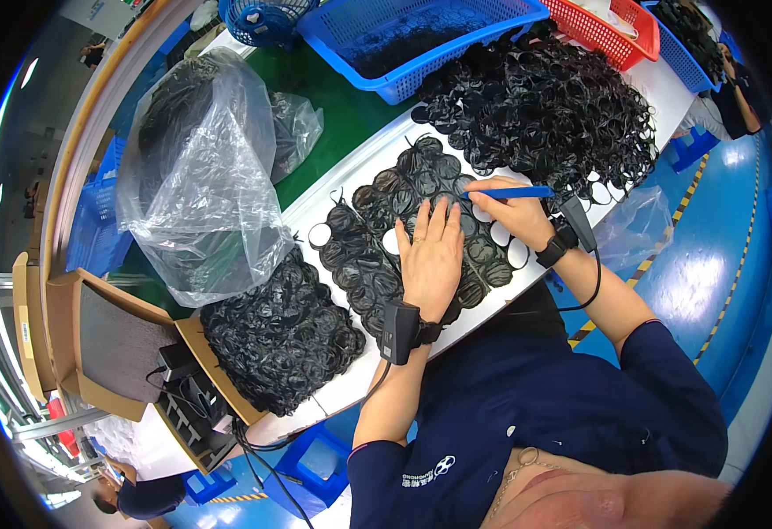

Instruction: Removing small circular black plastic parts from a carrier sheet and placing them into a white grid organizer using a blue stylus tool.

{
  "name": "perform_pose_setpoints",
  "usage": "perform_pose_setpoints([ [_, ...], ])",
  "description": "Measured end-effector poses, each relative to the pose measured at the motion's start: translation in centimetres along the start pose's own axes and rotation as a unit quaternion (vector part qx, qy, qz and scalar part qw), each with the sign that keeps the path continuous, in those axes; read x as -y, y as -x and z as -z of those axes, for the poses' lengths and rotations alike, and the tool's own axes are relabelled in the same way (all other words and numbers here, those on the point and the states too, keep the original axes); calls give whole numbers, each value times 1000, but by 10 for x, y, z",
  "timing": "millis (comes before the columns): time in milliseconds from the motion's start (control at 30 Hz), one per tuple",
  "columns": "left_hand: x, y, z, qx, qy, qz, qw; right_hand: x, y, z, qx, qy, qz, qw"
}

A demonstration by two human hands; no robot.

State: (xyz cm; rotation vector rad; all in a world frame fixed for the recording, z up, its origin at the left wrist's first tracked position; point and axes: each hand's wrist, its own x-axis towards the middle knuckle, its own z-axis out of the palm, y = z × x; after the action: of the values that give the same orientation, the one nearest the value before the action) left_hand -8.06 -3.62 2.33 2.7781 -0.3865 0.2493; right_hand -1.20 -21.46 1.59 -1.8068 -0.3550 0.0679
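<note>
My left hand (431,257) lies flat, fingers stretched out, on a sheet of round black coil-like pieces (395,198) spread over the white table. In my right hand (514,216) is a slim blue pen-shaped tool (520,192), gripped between thumb and fingers. Its tip points left, over the sheet's right part; whether it touches cannot be made out. A white disc (320,234) shows at the sheet's left edge, and another white disc (391,242) lies beside my left fingers. Both wrists wear black strapped devices with cables.
A heap of black rings (545,106) covers the table's far right; a thick black stack (276,331) sits at left. Beyond are a clear plastic bag (205,194), a blue basket (404,75) and a red basket (619,44). A cardboard box (104,353) holds electronics. Other people work farther off.
</note>
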Motion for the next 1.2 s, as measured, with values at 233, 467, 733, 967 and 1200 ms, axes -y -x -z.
perform_pose_setpoints([
  [233,-3,1,1,2,-6,8,1000,1,1,-1,-3,-15,-34,999],
  [467,-3,-1,1,-2,2,4,1000,4,1,-1,-21,51,37,998],
  [733,-1,-5,5,3,10,19,1000,19,-62,64,-144,463,223,846],
  [967,16,-29,-6,-3,-25,51,998,8,-40,-3,-15,-45,-35,998],
  [1200,16,-27,-6,8,13,53,998,-15,-42,-9,30,-23,-69,997],
])
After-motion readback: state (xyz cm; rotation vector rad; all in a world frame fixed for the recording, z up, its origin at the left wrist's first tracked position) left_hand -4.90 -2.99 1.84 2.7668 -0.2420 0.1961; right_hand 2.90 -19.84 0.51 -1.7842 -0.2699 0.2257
